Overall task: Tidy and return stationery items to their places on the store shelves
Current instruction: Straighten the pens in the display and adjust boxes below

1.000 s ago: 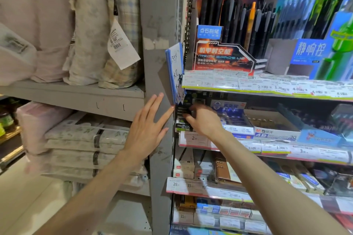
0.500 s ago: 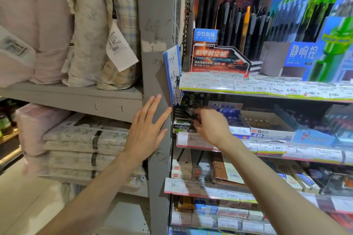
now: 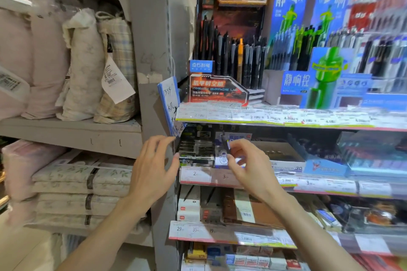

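A small dark pen [image 3: 226, 144] is being pinched between the thumb and fingertips of the right hand [image 3: 243, 166], held roughly upright in front of the second shelf [image 3: 286, 185] of a stationery display. It is hovering just above the open boxes [image 3: 196, 152] at the shelf's left end, touching none of them. The step in hand is probably returning a stray pen to its proper place (the label on it is too blurred to read). The next move likely calls for finding the matching box or holder, perhaps among the upright black pens [image 3: 233, 59] on the shelf above, and lowering it in without knocking its neighbours. The left hand [image 3: 154, 168] is hanging open, fingers spread and loosely bent, holding nothing, beside the grey shelf post [image 3: 154, 50] at the display's left edge.
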